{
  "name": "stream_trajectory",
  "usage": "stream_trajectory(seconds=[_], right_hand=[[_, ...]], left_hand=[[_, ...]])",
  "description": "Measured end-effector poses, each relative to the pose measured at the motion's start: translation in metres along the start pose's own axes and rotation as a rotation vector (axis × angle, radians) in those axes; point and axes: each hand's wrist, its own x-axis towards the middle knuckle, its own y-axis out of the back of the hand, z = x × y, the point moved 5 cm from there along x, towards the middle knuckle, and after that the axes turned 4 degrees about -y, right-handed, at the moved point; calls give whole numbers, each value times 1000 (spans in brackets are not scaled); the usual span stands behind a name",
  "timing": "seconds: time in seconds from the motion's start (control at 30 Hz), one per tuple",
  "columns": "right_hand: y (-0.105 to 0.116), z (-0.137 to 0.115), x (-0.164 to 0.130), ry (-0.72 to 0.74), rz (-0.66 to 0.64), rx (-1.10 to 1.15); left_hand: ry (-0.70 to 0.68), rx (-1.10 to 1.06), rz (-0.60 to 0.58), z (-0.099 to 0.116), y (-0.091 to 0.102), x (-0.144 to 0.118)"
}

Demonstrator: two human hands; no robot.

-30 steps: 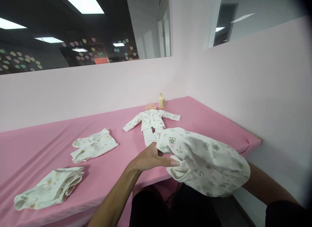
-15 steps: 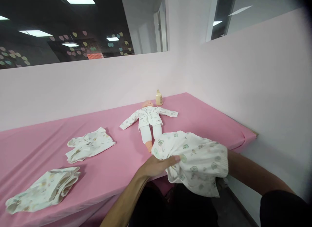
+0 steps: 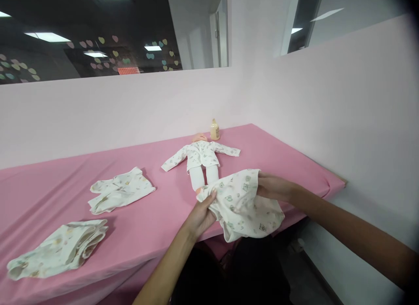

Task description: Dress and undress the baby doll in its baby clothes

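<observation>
**A:** So what's the layout on your end?

**B:** Biggest thing is the pink surface running from your far right corner off to the left, with pale pink walls behind it and along the right side. On it, going down in size: a crumpled printed garment at the near left edge, then a second folded garment a bit farther back and to the right of it, well apart from your hands. A doll lies on its back at the far side, head toward the wall, arms spread, dressed in a printed top and white leggings. A small yellowish bottle stands upright just beside its head, near the wall.

**A:** And what have you got hold of?

**B:** You're holding a white printed baby garment over the near edge of the surface, just below the doll's feet. Its top edge is stretched between your two hands and the rest droops past the edge toward your lap. Your left hand is pinching the left end, fingers closed on the cloth. Your right hand is gripping the right end, fingers curled around the fabric. The garment overlaps the doll's feet from this angle, so I can't tell if they're touching.
</observation>
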Motion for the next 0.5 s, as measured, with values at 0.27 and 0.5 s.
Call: stream_trajectory(seconds=[0.27, 0.5], right_hand=[[-56, -19, 22, -254, -214, -403], [-69, 0, 44, -293, -299, -600]], left_hand=[[-89, -55, 108, -29, -44, -26], [-236, 3, 357, -16, -27, -53]])
